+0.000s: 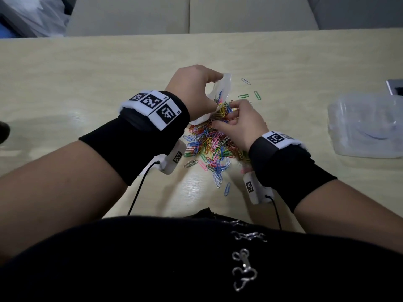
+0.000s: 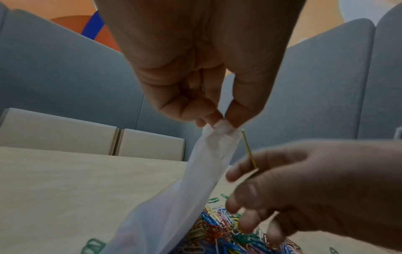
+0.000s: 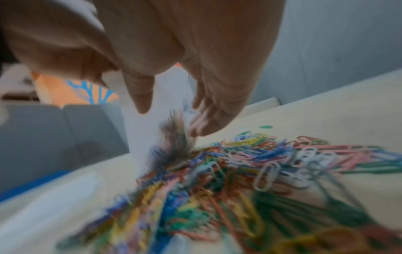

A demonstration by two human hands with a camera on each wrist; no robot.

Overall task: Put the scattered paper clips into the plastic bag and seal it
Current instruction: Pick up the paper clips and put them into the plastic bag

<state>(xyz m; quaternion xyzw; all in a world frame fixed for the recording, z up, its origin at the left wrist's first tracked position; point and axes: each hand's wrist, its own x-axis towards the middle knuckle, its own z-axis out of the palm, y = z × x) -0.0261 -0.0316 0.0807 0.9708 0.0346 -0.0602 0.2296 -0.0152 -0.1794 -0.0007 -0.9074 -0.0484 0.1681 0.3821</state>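
Note:
My left hand (image 1: 213, 90) pinches the top edge of the clear plastic bag (image 1: 223, 85) and holds it up with its lower part on the table; the left wrist view shows thumb and finger of that hand (image 2: 224, 120) closed on the rim of the bag (image 2: 195, 180). A few clips show inside the bag. My right hand (image 1: 229, 114) is right beside the bag, above the colourful pile of paper clips (image 1: 209, 144). It pinches a yellow clip (image 2: 249, 149). In the right wrist view a blurred bunch of clips (image 3: 178, 137) hangs below the right hand (image 3: 169, 120).
A clear plastic container (image 1: 366, 125) sits on the light wooden table (image 1: 87, 73) to the right. Single clips (image 1: 257, 95) lie scattered beyond the pile. Grey seat backs stand past the table's far edge. Cables run from both wrist cameras towards my body.

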